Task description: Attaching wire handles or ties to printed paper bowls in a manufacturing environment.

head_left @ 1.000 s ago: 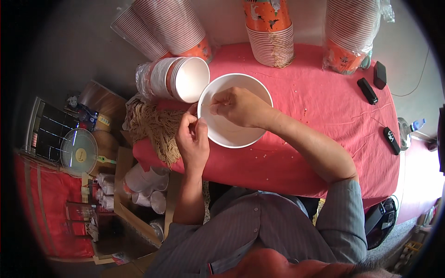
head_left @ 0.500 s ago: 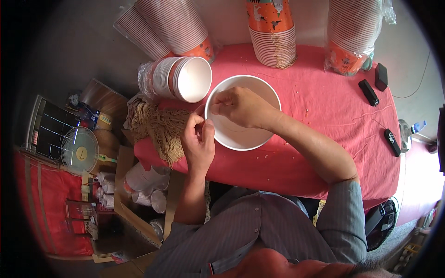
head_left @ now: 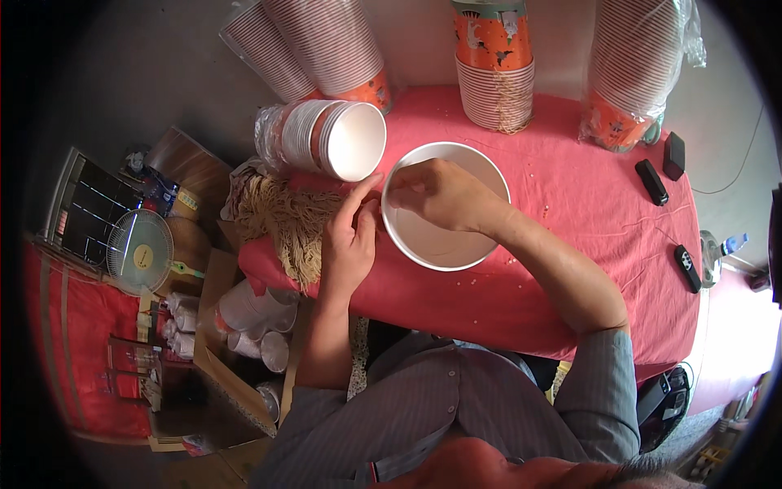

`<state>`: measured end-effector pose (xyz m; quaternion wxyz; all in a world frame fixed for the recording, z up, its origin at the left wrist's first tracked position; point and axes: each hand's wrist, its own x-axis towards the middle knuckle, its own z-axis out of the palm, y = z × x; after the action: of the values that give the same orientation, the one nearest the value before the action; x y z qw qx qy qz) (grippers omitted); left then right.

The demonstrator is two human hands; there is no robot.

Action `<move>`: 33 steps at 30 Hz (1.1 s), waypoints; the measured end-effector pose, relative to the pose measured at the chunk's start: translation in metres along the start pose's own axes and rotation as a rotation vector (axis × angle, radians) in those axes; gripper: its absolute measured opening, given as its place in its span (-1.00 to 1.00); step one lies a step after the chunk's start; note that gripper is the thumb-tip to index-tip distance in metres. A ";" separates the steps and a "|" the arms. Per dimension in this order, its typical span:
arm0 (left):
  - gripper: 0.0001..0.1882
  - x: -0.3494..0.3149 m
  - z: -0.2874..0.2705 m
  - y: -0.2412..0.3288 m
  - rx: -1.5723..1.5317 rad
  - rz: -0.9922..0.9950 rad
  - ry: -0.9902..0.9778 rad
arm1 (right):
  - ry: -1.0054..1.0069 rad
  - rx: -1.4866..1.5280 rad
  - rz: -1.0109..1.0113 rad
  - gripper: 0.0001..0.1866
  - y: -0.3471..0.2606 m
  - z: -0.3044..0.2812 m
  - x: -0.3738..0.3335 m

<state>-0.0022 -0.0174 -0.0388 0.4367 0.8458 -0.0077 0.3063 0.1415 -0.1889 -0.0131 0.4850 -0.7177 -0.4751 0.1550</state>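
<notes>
A large white paper bucket stands on the red-covered table in front of me, its round mouth facing up. My right hand reaches over the mouth, its fingers bent and pressed together beside the inner left wall. Whatever they pinch is hidden. My left hand is just outside the left rim, fingers stretched out and thumb apart, with nothing visible in it. A bundle of tan strings hangs over the table's left edge beside that hand.
A stack of paper buckets lies on its side behind my left hand. Tall stacks stand at the back, one draped with tan strings. Small black devices are at the right. A cardboard box of cups sits lower left, near a fan.
My left hand has opened from a bent-finger pose near the rim, and its fingers now stretch out. The right hand stays at the bucket's inner left wall. The whole view has shifted slightly.
</notes>
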 end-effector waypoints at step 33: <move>-0.85 0.011 -0.012 0.031 -0.077 -0.028 0.212 | -0.006 0.106 0.053 -0.69 -0.022 -0.016 -0.007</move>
<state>-0.0078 -0.0243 -0.0049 0.4717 0.7912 0.0388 0.3873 0.1374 -0.2018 0.0113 0.5167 -0.7028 -0.4485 0.1946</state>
